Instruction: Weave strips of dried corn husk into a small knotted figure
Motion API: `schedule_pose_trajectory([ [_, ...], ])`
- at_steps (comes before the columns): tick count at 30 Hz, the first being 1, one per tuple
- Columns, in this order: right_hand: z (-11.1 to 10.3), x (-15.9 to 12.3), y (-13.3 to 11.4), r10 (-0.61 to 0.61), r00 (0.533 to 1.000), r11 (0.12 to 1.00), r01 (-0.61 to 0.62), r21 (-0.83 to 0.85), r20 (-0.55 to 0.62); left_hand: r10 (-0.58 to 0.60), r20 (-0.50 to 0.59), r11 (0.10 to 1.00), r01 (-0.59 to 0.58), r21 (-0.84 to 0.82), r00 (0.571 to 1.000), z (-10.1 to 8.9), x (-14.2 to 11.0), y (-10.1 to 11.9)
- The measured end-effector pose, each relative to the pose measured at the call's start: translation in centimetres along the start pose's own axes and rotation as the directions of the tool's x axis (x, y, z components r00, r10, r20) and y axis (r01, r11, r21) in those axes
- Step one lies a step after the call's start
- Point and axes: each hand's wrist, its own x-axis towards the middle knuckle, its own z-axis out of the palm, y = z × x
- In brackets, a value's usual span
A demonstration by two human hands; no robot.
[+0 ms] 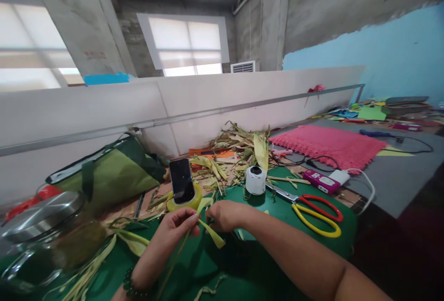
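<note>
Between the thumb and fingers of my left hand [177, 225] is a pale green corn husk strip [214, 237], its wide end sticking out to the right. A thin tail hangs from the same hand toward the lower edge. Close against the strip, my right hand [225, 215] has its fingers curled down; what lies in them is hidden. Behind my hands a phone [182, 181] leans in a roll of yellow tape [196, 198]. A white spool of thread [255, 181] stands to the right, beside scissors [298, 198] with red and yellow handles.
Dried husks [239, 141] are heaped at the back; more husks [92, 264] lie at left near a glass jar [74, 245] and a green bag [114, 171]. At right are a magenta box [321, 181], a white charger with cable [340, 177] and a pink cloth [329, 146].
</note>
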Motion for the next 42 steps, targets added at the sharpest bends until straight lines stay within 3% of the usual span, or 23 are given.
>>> schedule_pose_trajectory([
  [16, -0.3, -0.3, -0.3, 0.029, 1.000, 0.999, -0.029, 0.022, -0.001, 0.022, 0.013, 1.000, -0.022, 0.019, 1.000, -0.1, 0.2, -0.1],
  [20, -0.6, -0.3, -0.4, 0.009, 0.993, 0.998, -0.001, 0.068, -0.115, 0.029, 0.010, 0.999, -0.029, 0.028, 1.000, 0.1, 0.0, 0.2],
  [22, -1.0, -0.3, -0.4, 0.049, 0.971, 0.971, 0.009, 0.238, -0.235, 0.031, 0.010, 0.999, -0.031, 0.014, 0.999, 0.1, 0.1, 0.1],
  [24, -1.3, -0.3, -0.4, 0.108, 0.940, 0.832, 0.092, 0.547, -0.323, 0.060, 0.003, 0.998, -0.060, 0.001, 0.998, 0.1, 0.2, -0.2],
  [26, -1.4, -0.3, -0.3, 0.095, 0.928, 0.569, 0.248, 0.784, -0.362, 0.117, -0.010, 0.993, -0.117, 0.007, 0.993, 0.2, 0.3, -0.5],
  [28, -1.2, -0.3, -0.1, 0.019, 0.904, 0.362, 0.393, 0.845, -0.428, 0.179, -0.057, 0.984, -0.178, 0.030, 0.982, 0.4, 0.4, -0.7],
  [30, -0.8, -0.3, 0.1, -0.012, 0.863, 0.304, 0.485, 0.820, -0.505, 0.212, -0.180, 0.977, -0.210, 0.029, 0.961, 0.6, 0.5, -1.0],
  [33, -0.4, -0.5, 0.3, -0.056, 0.839, 0.326, 0.528, 0.784, -0.541, 0.191, -0.278, 0.971, -0.222, -0.085, 0.941, 0.6, 0.8, -1.2],
  [38, -0.8, -0.9, 1.0, -0.169, 0.863, 0.542, 0.484, 0.687, -0.476, 0.112, -0.263, 0.928, -0.196, -0.317, 0.958, 0.4, 0.8, -0.8],
  [40, -1.1, -0.9, 1.5, -0.109, 0.868, 0.542, 0.461, 0.703, -0.485, 0.120, -0.237, 0.919, -0.198, -0.340, 0.964, 0.4, 0.7, -0.6],
  [42, -1.3, -0.8, 1.8, 0.027, 0.852, 0.497, 0.442, 0.747, -0.523, 0.147, -0.236, 0.917, -0.222, -0.331, 0.961, 0.7, 0.5, -0.6],
])
